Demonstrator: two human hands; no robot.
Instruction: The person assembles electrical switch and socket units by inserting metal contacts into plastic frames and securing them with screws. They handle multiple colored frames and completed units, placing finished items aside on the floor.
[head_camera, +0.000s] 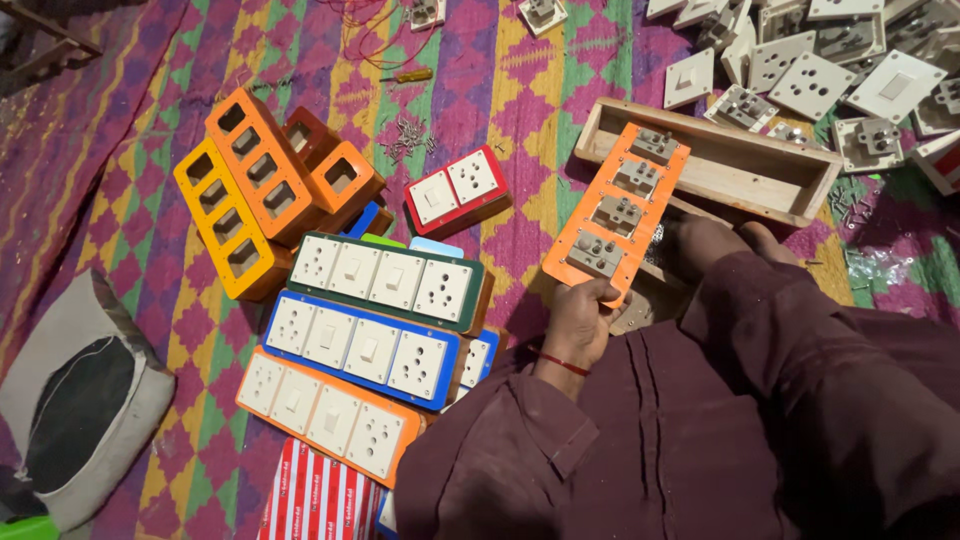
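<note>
Gripping orange switch plate (618, 212), left hand (583, 318) closed.

A woven floor mat (520, 90) in purple, yellow and green zigzags carries everything. On it lie empty orange and yellow plastic frames (250, 190), finished switchboards with white switches and sockets (370, 340), a long open wooden box (740, 170), a heap of loose white switches and sockets (830, 70), small screws (405, 135), a yellow-handled screwdriver (405, 75) and a grey cushion (85, 395)
</note>
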